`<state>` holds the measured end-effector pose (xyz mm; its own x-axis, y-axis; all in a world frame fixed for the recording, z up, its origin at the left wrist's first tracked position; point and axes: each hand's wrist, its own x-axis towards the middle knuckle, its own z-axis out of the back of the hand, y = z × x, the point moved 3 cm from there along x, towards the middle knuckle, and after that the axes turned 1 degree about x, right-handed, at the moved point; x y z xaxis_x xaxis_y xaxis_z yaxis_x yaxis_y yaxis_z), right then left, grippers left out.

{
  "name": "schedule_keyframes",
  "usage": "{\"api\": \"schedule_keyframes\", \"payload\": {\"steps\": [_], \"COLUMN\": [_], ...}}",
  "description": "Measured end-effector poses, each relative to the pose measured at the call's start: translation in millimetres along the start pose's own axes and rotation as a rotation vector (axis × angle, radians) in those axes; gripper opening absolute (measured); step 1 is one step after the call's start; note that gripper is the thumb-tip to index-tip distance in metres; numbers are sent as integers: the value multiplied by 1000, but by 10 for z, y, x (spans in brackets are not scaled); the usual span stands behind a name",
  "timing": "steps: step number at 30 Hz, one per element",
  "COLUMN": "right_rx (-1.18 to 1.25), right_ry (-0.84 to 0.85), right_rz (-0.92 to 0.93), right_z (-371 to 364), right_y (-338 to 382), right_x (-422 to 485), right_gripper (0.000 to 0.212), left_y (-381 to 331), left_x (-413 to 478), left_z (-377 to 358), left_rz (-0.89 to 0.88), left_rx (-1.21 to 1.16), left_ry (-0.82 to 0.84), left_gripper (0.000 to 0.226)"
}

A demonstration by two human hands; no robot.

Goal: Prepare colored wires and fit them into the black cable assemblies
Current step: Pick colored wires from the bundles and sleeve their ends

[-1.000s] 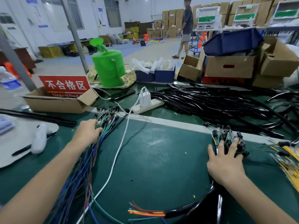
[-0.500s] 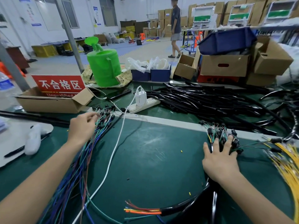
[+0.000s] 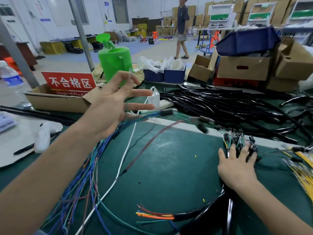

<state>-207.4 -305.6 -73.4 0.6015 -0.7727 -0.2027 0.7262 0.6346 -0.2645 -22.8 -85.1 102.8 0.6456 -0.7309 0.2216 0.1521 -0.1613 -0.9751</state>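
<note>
My left hand (image 3: 110, 106) is raised above the green mat, with the fingers spread and the thumb and forefinger bent toward each other. Blurred blue and green wires tipped with a black connector (image 3: 166, 112) lie across its lower fingers and swing right. A loose red wire (image 3: 149, 143) hangs beneath. The colored wire bundle (image 3: 84, 180) trails down the left. My right hand (image 3: 235, 168) lies flat, fingers splayed, on a cluster of connector-tipped wires (image 3: 235, 138). A black cable assembly (image 3: 186, 215) with bare colored ends lies at the near edge.
A heap of black tubing (image 3: 228, 106) fills the back right, and yellow wires (image 3: 303, 167) lie at the right edge. A cardboard box with a red sign (image 3: 55, 102), a power strip (image 3: 164, 104), a white cable (image 3: 125, 155) and a green watering can (image 3: 115, 63) stand behind. A person (image 3: 182, 28) walks in the background.
My left hand has risen from the wire bundle's far end and opened its fingers. Several wires have lifted and swung right. My right hand stays flat on the connector wires.
</note>
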Motion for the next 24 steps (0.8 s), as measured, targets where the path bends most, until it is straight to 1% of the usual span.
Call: {"api": "schedule_keyframes", "payload": {"steps": [1,2,3,4,5,6,7,8,9,10,11,12,13,15,17,19,21,24], "right_rx": [6,78,244,512,878,1258,1580,1775,1869,1913,1958,2026,2118,2277,2304,2294,2274,2301], "right_ry": [-25,-61,-64,-9,105,290,489,637,721,750,737,693,648,514,368,283,218,104], "right_rz": [35,102,196,303,393,439,417,416,469,531,573,558,480,284,157,106,59,-1], "right_z": [35,74,137,209,305,381,416,423,429,440,448,457,464,446,421,386,358,351], "right_y": [12,18,56,110,181,261,318,334,319,288,249,192,151,56,-21,-92,-146,-254], "right_x": [-37,-87,-145,-237,-363,-492,-601,-696,-776,-830,-845,-837,-797,-673,-571,-517,-489,-436], "right_gripper": [54,53,56,60,59,52,46,45,48,55,60,63,65,57,46,36,34,36], "left_y": [29,71,119,181,252,322,389,450,503,547,584,627,678,801,960,1105,1231,1363], "left_x": [2,10,15,21,21,23,27,34,48,63,76,83,79,26,-63,-152,-223,-311], "left_z": [-127,-252,-375,-483,-581,-667,-742,-804,-852,-888,-913,-930,-944,-977,-999,-986,-927,-785], "left_rz": [21,36,44,52,61,70,79,86,91,94,96,103,122,186,218,215,237,227], "left_rx": [-44,-80,-105,-119,-126,-131,-135,-139,-140,-135,-115,-76,-26,90,234,392,472,558], "left_ry": [38,70,94,116,137,153,163,167,166,159,151,146,155,246,357,422,458,519], "left_gripper": [20,20,20,20,20,20,20,20,20,20,19,18,17,16,27,35,35,25]}}
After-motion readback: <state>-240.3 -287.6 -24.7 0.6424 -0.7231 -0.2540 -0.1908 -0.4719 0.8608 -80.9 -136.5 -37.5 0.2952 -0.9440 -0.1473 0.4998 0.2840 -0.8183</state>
